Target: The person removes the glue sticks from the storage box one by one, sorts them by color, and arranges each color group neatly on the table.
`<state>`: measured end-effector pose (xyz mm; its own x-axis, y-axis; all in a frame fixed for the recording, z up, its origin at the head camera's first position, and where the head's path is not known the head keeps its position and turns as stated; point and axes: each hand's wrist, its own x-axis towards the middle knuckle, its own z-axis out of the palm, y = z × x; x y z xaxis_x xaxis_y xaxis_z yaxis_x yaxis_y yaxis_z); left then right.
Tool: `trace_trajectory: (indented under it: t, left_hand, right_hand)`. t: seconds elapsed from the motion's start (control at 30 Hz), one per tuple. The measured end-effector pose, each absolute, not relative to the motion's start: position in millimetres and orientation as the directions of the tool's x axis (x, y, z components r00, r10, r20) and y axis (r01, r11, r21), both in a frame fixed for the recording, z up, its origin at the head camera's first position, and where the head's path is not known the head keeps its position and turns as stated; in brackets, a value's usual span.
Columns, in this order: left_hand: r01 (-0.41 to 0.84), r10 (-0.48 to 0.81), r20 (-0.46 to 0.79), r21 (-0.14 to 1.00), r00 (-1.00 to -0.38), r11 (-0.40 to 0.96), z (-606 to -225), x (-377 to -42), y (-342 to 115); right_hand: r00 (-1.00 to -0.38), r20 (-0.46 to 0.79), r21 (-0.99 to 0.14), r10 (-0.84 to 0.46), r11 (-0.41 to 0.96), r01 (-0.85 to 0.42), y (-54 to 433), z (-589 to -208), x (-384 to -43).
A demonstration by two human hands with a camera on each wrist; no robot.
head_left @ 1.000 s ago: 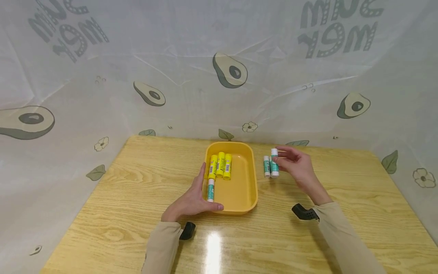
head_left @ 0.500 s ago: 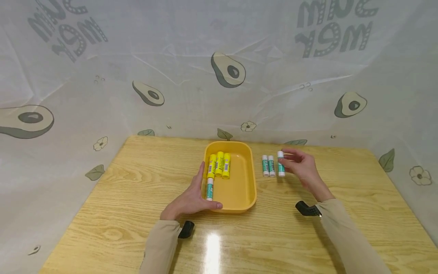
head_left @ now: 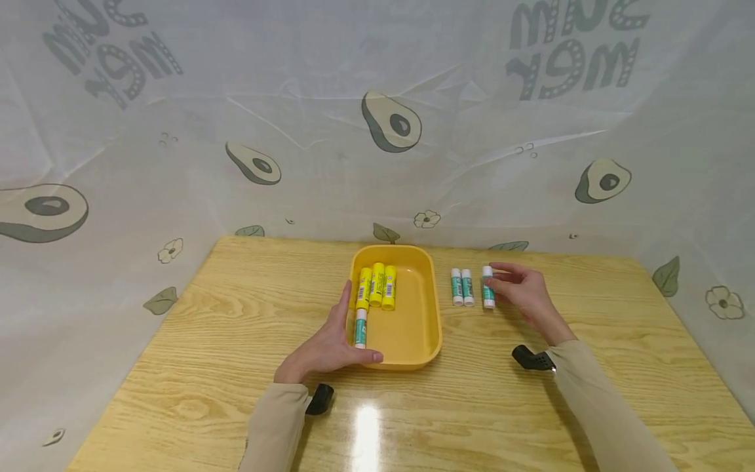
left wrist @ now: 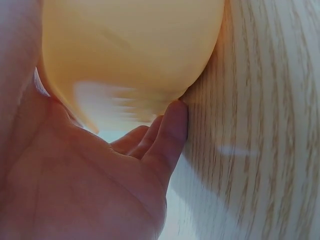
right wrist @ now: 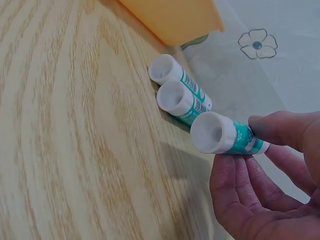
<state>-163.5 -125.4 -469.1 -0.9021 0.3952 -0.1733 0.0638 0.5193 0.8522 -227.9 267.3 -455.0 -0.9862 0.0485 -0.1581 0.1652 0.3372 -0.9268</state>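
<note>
The right hand is pinching a glue stick; a weak hold could be dropping it against the nine-o'clock glue-stick pair (left hand gripping the yellow tray).

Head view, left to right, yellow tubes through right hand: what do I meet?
Left yellow tube, middle yellow tube, right yellow tube, tray's right rim, teal-labelled tube, second teal-labelled tube, held teal-labelled tube, right hand.
</note>
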Motion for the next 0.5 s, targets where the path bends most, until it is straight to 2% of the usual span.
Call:
trace_trajectory:
  t: [0.5]
  left_hand:
    - [0.053,0.378,-0.177,0.849,-0.909,0.526,-465.7,-161.1,-123.9]
  right_hand:
    - [-0.984,-0.175,-0.921,0.020,0.349,0.171,270.3,-466.9,-241.0]
